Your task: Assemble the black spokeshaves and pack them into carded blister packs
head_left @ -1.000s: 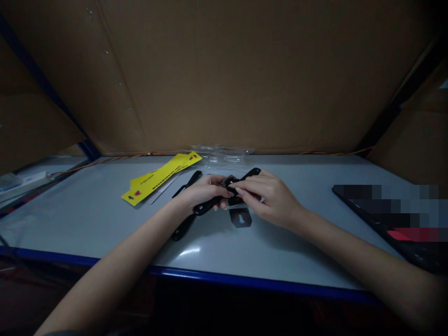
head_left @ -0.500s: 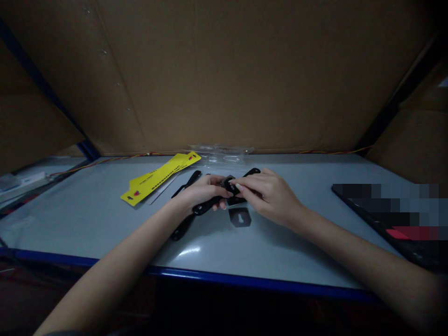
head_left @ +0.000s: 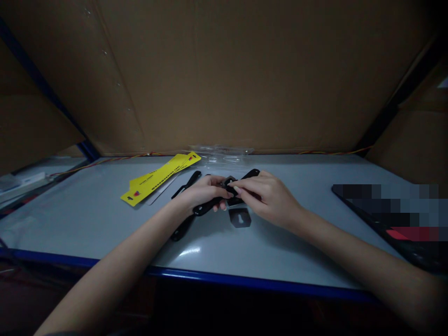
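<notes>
My left hand (head_left: 206, 192) is closed around the body of a black spokeshave (head_left: 207, 206), whose two handles stick out to the left and right. At its middle, the thumb and fingertips of my right hand (head_left: 269, 196) are pinched together on a small dark part that they mostly cover. Just in front of it, a grey metal blade (head_left: 240, 218) with a keyhole-shaped slot lies flat on the table. A second black spokeshave (head_left: 182, 228) rests under and beside my left wrist, its middle partly hidden.
Yellow printed cards (head_left: 161, 182) overlap at the back left of the grey table (head_left: 105, 224). Clear plastic packaging (head_left: 220, 154) lies against the cardboard wall (head_left: 224, 74). A dark flat object (head_left: 367, 224), partly pixelated, is at the right. A blue edge (head_left: 224, 278) runs along the front.
My right fingertips have shifted slightly on the middle of the spokeshave. My left hand, the blade and the cards look the same.
</notes>
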Demonstrator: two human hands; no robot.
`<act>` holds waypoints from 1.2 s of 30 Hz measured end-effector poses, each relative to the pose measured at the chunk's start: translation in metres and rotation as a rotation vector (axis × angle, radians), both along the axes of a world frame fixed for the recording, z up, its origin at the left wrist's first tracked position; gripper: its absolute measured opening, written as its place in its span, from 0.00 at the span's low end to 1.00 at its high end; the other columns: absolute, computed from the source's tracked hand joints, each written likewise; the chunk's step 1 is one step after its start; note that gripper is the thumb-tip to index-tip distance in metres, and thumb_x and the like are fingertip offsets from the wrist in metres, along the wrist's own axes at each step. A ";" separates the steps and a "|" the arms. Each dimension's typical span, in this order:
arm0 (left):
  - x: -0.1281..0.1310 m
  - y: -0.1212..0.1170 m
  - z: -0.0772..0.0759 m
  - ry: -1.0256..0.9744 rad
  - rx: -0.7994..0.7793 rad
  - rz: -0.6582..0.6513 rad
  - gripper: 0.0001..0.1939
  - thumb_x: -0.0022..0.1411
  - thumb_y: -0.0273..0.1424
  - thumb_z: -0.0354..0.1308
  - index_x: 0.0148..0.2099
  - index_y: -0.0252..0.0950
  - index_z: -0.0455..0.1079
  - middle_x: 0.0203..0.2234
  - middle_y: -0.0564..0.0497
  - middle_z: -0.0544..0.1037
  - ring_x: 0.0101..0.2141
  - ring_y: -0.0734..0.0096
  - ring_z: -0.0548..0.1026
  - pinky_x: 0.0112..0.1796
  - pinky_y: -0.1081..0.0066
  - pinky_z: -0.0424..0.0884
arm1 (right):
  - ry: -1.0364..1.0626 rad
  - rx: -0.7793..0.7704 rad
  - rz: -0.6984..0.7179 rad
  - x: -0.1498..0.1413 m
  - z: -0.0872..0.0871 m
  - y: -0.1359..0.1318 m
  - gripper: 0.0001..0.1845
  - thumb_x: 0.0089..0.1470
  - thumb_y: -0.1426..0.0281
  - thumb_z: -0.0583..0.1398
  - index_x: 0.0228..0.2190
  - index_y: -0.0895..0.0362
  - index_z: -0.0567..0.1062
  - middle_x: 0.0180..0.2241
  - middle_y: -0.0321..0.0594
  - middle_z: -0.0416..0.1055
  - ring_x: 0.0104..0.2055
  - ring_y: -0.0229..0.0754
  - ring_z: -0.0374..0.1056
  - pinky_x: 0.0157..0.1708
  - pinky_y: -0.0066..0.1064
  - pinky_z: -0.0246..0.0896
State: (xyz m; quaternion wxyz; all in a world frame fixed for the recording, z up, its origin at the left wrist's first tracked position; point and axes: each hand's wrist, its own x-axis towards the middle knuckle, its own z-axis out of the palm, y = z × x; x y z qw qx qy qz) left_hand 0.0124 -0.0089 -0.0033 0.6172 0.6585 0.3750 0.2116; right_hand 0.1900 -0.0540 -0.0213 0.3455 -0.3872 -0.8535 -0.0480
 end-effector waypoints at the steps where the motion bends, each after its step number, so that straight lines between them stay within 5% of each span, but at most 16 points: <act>1: 0.000 0.000 0.000 -0.002 -0.004 -0.004 0.05 0.52 0.19 0.56 0.32 0.32 0.67 0.15 0.59 0.70 0.11 0.83 0.65 0.13 0.80 0.56 | -0.006 0.016 -0.012 0.001 0.000 0.000 0.12 0.57 0.72 0.52 0.35 0.57 0.76 0.31 0.38 0.77 0.32 0.39 0.70 0.32 0.32 0.48; 9: 0.001 -0.001 0.002 -0.001 -0.007 -0.022 0.06 0.53 0.18 0.55 0.34 0.32 0.67 0.13 0.59 0.70 0.10 0.82 0.64 0.13 0.81 0.57 | -0.085 0.034 -0.143 0.000 0.004 -0.001 0.13 0.57 0.73 0.51 0.29 0.59 0.75 0.26 0.40 0.75 0.27 0.39 0.67 0.31 0.32 0.47; 17: 0.001 -0.001 0.000 0.017 -0.006 -0.046 0.05 0.52 0.20 0.57 0.33 0.31 0.65 0.13 0.59 0.69 0.11 0.81 0.65 0.14 0.81 0.56 | -0.123 0.026 -0.221 -0.003 -0.001 0.001 0.10 0.55 0.66 0.56 0.34 0.60 0.72 0.24 0.37 0.73 0.23 0.37 0.62 0.31 0.31 0.48; 25: 0.003 -0.005 -0.002 0.026 0.019 -0.082 0.05 0.52 0.23 0.57 0.33 0.32 0.64 0.13 0.59 0.68 0.12 0.80 0.67 0.13 0.81 0.58 | -0.242 0.049 -0.272 -0.008 -0.002 0.000 0.14 0.59 0.68 0.50 0.26 0.58 0.70 0.21 0.40 0.72 0.23 0.39 0.63 0.32 0.33 0.48; 30: 0.005 -0.007 -0.009 -0.005 0.053 -0.096 0.08 0.51 0.22 0.56 0.35 0.32 0.62 0.16 0.58 0.69 0.15 0.78 0.70 0.14 0.81 0.62 | -0.082 -0.141 -0.333 -0.012 -0.004 -0.001 0.14 0.57 0.67 0.50 0.23 0.56 0.69 0.20 0.39 0.70 0.25 0.40 0.63 0.26 0.30 0.46; 36: 0.005 -0.006 -0.017 0.034 0.193 -0.032 0.10 0.53 0.23 0.56 0.39 0.31 0.62 0.19 0.57 0.70 0.14 0.77 0.71 0.14 0.80 0.65 | 0.177 -0.393 -0.237 -0.013 -0.004 0.001 0.15 0.56 0.67 0.50 0.20 0.56 0.65 0.20 0.36 0.67 0.23 0.37 0.63 0.23 0.27 0.47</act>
